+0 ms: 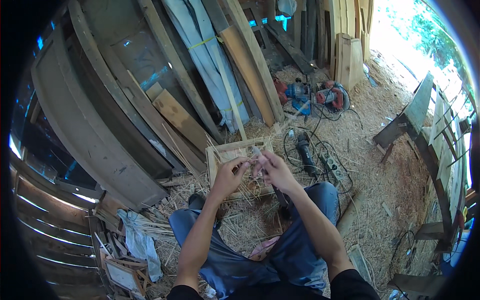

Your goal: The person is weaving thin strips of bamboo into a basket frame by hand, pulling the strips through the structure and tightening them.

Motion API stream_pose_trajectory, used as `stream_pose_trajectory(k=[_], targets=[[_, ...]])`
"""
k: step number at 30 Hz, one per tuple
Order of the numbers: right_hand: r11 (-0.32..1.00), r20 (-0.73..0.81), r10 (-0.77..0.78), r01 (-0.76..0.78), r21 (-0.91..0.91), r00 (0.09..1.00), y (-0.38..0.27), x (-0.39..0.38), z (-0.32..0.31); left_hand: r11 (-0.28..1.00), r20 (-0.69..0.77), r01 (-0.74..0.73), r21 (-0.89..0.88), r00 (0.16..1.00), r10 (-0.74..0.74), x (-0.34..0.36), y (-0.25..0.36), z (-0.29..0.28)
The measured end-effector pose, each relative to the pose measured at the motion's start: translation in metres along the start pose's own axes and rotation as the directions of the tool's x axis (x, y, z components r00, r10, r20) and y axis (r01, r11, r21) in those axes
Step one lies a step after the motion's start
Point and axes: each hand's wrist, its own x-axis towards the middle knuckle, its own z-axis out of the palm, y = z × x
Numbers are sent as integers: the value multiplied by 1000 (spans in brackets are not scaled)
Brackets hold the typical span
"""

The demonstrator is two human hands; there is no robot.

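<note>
My left hand [231, 172] pinches a thin pale strip of wood [250, 161] just left of my right hand [274, 170]. My right hand grips a knife [256, 150], its blade tilted up beside the strip; a long dark piece extending below that hand looks like its handle. Both hands are over a light wooden frame [225, 147] on the floor, strewn with shavings and thin strips. More slender strips [152, 227] lie left of my knees.
Boards [75, 120] and wrapped sheets [197, 60] lean ahead and left. Red and blue power tools [330, 97], an angle grinder [305, 152] and a power strip [332, 167] with cords lie rightward. A rack-like structure [437, 160] stands at right. A pale cloth [140, 242] lies lower left.
</note>
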Motion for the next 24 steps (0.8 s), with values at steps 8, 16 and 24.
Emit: stream_pose_trajectory(k=[8,16,24], targets=[[969,-53,134,-120,214,990,-10,-9,-13,972,-95,-208,107,971,218,-8,5,16],[915,-110,185,-130,382,977,-20,-11,-52,951,-161,-160,264,965,207,-25,20,9],[961,-49,178,-163,222,983,-12,-11,-38,956,-120,-181,231,970,213,-30,25,12]])
